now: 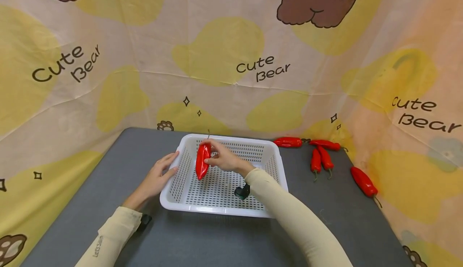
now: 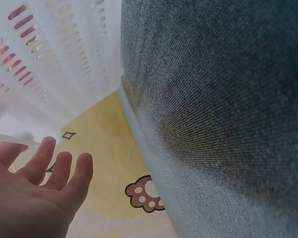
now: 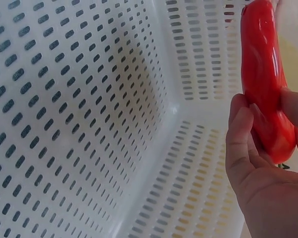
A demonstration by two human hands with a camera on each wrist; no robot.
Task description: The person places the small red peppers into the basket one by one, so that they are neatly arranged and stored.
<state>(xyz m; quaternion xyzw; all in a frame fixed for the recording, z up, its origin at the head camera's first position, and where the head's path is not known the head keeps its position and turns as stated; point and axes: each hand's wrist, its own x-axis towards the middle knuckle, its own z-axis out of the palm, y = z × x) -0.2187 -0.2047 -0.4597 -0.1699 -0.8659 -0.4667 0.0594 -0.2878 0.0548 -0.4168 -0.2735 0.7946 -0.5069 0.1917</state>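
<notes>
Here we have the left hand (image 1: 156, 178), fingers loose, touching the left rim of a white basket (image 1: 231, 211). Over its slotted floor, the right hand (image 1: 225, 158) pinches a red pepper (image 1: 202, 163): glossy, plump, tapering tip down, stem up. Beneath, we get a grey table (image 1: 202, 243); to the right, five more red peppers (image 1: 363, 181). Behind, a yellow-blotched cloth (image 1: 217, 50), and only the head view gives us its "Cute Bear" lettering.

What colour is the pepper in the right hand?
The pepper is glossy red; the right wrist view shows it best.
</notes>
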